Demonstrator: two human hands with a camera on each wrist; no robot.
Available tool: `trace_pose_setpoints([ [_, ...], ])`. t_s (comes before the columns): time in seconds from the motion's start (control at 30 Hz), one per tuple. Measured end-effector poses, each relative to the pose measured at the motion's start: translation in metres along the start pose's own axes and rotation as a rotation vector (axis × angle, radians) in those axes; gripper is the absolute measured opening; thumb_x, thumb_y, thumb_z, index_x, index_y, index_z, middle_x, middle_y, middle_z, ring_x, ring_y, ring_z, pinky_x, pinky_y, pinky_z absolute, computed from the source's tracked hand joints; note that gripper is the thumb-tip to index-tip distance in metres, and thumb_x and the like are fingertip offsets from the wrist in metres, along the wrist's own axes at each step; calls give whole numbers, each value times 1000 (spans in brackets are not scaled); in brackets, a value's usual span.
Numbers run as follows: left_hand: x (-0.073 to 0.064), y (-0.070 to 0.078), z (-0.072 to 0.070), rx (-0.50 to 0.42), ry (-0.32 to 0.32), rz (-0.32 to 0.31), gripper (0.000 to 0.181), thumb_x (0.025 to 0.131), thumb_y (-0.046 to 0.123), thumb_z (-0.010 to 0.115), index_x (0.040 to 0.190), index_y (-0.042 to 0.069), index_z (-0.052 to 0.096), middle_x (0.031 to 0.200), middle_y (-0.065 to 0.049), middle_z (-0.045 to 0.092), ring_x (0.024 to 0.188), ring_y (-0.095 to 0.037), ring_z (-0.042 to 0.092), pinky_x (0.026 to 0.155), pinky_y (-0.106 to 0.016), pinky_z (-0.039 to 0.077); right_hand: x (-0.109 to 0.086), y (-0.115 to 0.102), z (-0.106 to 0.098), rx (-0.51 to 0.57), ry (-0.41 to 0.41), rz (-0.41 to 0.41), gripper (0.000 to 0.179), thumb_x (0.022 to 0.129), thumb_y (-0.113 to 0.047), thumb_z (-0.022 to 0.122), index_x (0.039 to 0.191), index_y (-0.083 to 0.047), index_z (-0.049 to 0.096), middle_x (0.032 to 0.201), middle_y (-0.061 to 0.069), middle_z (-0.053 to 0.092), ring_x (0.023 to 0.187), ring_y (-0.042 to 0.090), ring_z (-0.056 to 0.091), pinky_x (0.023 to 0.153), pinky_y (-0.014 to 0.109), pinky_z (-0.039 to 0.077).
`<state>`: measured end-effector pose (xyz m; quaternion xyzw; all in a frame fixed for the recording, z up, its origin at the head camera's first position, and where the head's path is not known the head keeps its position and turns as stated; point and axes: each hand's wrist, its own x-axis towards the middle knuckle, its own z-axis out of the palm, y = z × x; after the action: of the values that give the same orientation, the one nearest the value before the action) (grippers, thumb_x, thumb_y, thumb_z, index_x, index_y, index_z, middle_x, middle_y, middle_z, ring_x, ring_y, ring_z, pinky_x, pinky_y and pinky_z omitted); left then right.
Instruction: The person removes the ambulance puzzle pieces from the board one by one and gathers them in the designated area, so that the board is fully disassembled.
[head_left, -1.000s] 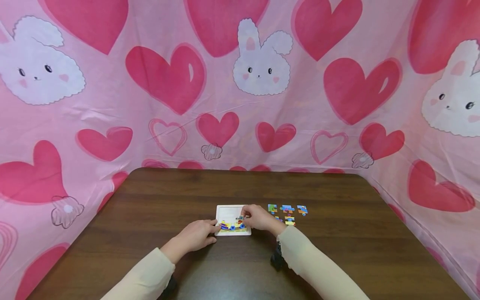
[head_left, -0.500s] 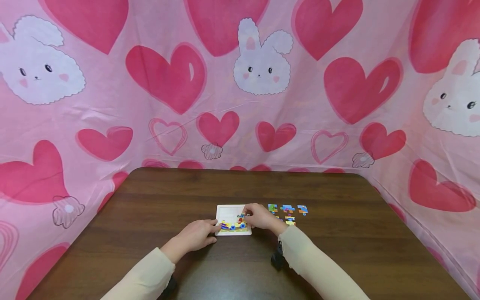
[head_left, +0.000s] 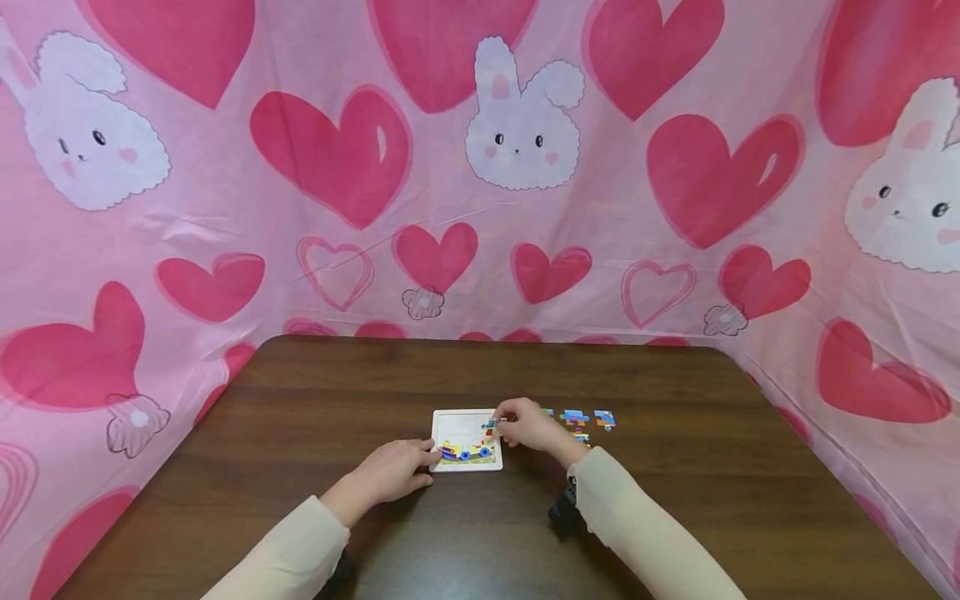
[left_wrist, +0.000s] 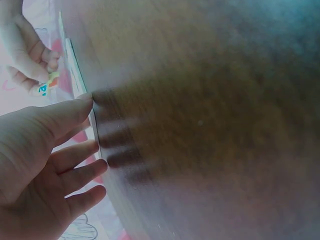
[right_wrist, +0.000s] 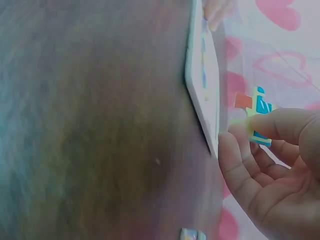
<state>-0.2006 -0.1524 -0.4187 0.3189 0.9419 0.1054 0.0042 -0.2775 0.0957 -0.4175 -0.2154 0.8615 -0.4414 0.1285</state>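
Right wrist: puzzle piece partly hidden

Pink cloth printed with hearts and rabbits, hanging around a dark wooden surface.
The cloth spans the far side and both flanks; a white rabbit face with one upright ear and one folded ear sits centrally, another rabbit at the left, and a third is cut by the right edge of the head view. Solid red-pink hearts, large and small, spread among them, with two outlined hearts and sketched flowers lower down. The surface has brown grain in lighter and darker bands and rounded far corners.
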Motion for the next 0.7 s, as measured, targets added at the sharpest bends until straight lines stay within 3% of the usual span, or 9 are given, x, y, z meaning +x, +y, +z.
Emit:
trace_pose_setpoints([
  [0.27,-1,0,-1,0,0,9,40,83,19,69,119,4,62,123,-19,55,109,-31,55,88,-45,44,-13,-2,-21,49,67,-28,9,83,3,61,92,4,60,68,5,54,56,16,54,58,40,53],
  [0.5,-2,0,-1,16,6,15,40,83,19,69,119,4,63,122,-19,56,109,-31,55,87,-44,44,-20,14,-43,80,93,-28,12,84,1,63,94,3,57,67,5,55,57,18,55,56,36,51],
  [0.7,-2,2,-2,15,9,14,39,83,19,69,118,3,63,122,-19,56,108,-31,55,87,-44,44,-34,22,-62,86,124,-7,13,85,-1,62,97,2,58,70,7,55,62,20,55,59,40,51],
])
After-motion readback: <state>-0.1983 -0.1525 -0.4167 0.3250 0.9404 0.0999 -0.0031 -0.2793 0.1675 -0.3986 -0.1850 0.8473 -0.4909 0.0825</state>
